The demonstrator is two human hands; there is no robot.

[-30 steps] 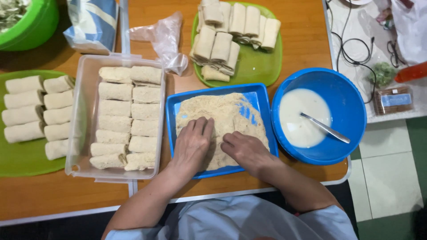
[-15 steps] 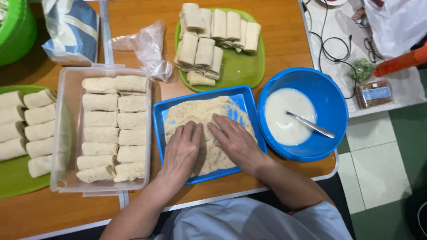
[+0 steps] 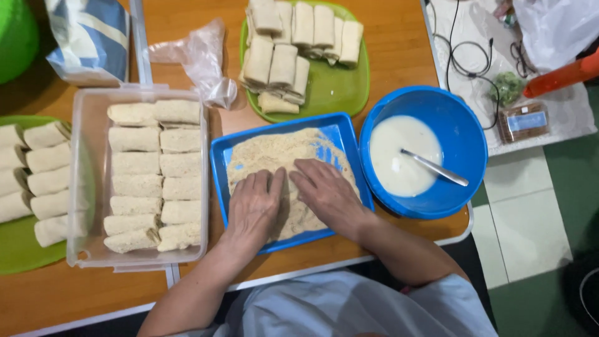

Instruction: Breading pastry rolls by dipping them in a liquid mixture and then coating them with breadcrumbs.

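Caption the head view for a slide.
Both hands, left and right, press into crumbs in a blue tray between a box of rolls and a batter bowl.

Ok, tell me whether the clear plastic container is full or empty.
Nearly full: the clear container holds two columns of breaded rolls, with little room left.

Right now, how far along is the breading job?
Done: the clear container holds two rows of crumb-coated rolls. In hand: left hand and right hand press flat into the crumbs in the blue tray; any roll beneath them is hidden. Left: plain rolls on the far green plate and the left green plate. The blue bowl holds white batter and a spoon.
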